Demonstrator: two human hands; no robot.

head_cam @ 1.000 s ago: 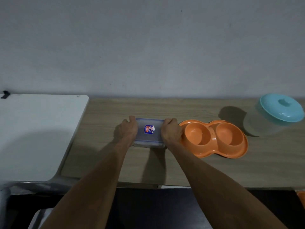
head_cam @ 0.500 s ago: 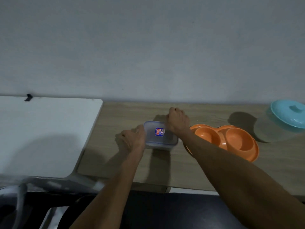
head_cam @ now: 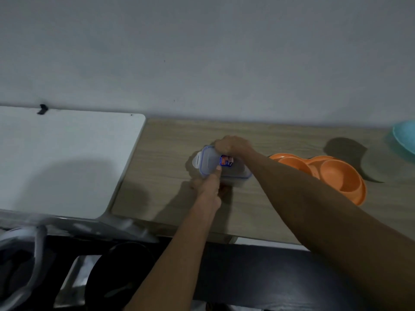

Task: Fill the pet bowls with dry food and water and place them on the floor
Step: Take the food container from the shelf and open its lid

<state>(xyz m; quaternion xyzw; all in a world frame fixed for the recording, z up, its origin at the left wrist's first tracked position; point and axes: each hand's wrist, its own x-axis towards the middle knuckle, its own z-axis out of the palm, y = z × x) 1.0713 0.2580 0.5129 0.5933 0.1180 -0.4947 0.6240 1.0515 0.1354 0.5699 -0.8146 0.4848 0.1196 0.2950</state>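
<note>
A small clear container [head_cam: 221, 168] with a blue-rimmed lid and a red-and-blue label sat on the wooden surface [head_cam: 258, 212], held between both hands. The right hand [head_cam: 231, 145] curled over the container's far edge, fingers clamped on the lid rim there. The left hand [head_cam: 207, 185] gripped the near side, its thumb pressed up onto the lid just beside the label. One lid flap stuck out beyond the left hand's side, unlatched and tilted outward. Past the right forearm, well apart from the container, the orange double pet bowl [head_cam: 330, 176] lay flat on the same surface, both of its wells looking empty. Farther out beyond the bowl, a teal lid [head_cam: 405, 138] showed at the frame's edge. Off to the left hand's outer side lay a white top [head_cam: 62, 162].
</note>
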